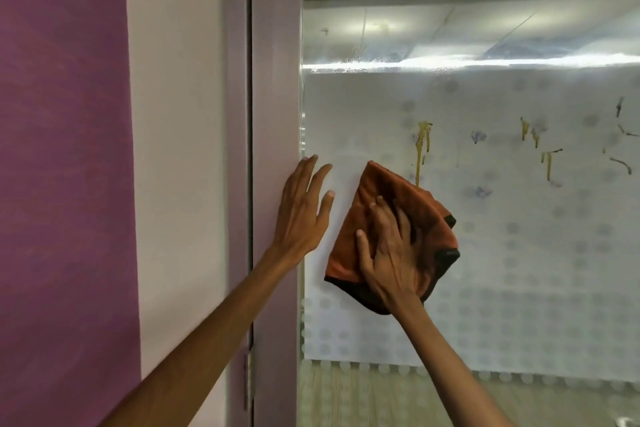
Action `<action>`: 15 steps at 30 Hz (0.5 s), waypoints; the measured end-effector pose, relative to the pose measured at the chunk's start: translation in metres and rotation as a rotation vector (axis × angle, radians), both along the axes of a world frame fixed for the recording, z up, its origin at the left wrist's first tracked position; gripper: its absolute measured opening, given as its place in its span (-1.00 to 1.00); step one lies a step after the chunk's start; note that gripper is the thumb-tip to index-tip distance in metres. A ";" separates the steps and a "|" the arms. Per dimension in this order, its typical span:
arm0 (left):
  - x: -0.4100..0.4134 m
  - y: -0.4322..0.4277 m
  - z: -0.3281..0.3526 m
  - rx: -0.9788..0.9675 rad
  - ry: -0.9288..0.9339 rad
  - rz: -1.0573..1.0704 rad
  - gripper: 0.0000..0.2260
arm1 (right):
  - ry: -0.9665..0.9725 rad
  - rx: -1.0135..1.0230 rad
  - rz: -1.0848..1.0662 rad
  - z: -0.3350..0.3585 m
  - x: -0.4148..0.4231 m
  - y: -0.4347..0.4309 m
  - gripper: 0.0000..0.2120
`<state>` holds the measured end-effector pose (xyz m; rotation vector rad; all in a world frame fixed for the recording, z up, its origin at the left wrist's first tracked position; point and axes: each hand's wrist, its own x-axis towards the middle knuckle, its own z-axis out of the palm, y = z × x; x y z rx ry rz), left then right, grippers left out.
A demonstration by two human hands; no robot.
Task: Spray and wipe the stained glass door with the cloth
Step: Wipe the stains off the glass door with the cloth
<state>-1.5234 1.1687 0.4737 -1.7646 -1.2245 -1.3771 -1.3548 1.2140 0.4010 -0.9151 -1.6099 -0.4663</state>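
The glass door [502, 253] fills the right half of the view, its middle band frosted with a dot pattern. Yellow drip stains [422, 146] run down it just above the cloth, and more yellow, blue and dark marks [550, 156] lie further right. My right hand [391, 253] presses a folded orange cloth [388, 191] with dark edging flat against the glass. My left hand [304, 208] lies flat with fingers spread where the door's frame meets the glass, holding nothing. No spray bottle is in view.
The door's pale mauve frame [275, 114] stands left of the glass, with a hinge gap [248, 149] beside it. Further left are a pale wall strip [180, 149] and a purple wall [62, 166]. Spray droplets [353, 64] cling to the clear glass above the frosted band.
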 end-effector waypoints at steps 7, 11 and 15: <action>-0.016 0.043 -0.034 0.098 0.114 0.213 -0.52 | 0.074 0.014 -0.260 0.006 -0.004 0.014 -0.23; -0.017 0.054 -0.038 0.149 0.081 0.252 -0.54 | -0.022 0.099 -0.207 -0.009 -0.003 0.024 -0.29; -0.016 0.052 -0.039 0.156 0.074 0.234 -0.53 | -0.117 0.176 -0.155 -0.023 0.025 0.025 -0.47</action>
